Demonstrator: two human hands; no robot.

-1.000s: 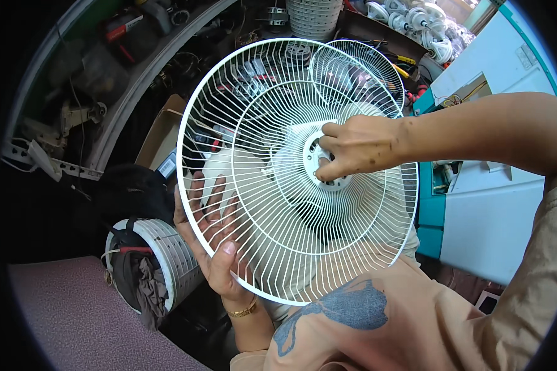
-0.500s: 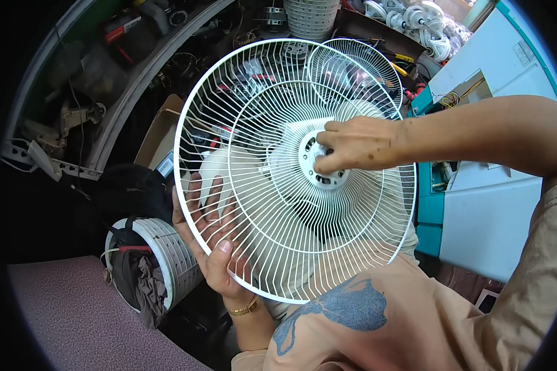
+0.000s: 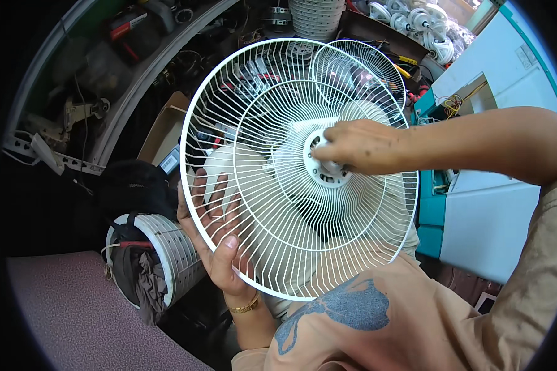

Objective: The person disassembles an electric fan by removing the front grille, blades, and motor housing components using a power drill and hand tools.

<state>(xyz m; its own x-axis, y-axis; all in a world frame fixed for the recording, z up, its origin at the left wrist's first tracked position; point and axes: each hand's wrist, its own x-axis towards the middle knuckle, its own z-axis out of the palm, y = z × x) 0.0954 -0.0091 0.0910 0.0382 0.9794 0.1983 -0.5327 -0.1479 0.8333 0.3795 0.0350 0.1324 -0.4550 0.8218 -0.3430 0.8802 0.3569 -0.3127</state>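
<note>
A large white wire fan guard (image 3: 272, 213) is held up in front of me, tilted, with a slotted round plate (image 3: 315, 168) at its centre. My left hand (image 3: 221, 253) grips its lower left rim, thumb over the near side and fingers spread behind the wires. At the centre plate, my right hand (image 3: 368, 147) has its thumb and fingers closed around a white plastic nut (image 3: 333, 167), mostly covered by the fingers. Behind the guard stands the white fan body (image 3: 229, 164), seen through the wires.
A smaller round grille (image 3: 359, 55) stands behind the guard. At lower left are a white perforated bucket (image 3: 178, 250) with dark cloth and a purple speckled surface (image 3: 86, 309). White and teal panels (image 3: 489, 210) stand at right. White plastic parts (image 3: 424, 25) are piled at the back.
My right hand has turned at the wrist around the nut, its fingers now lower and blurred. The guard and my left hand have shifted slightly to the right in view.
</note>
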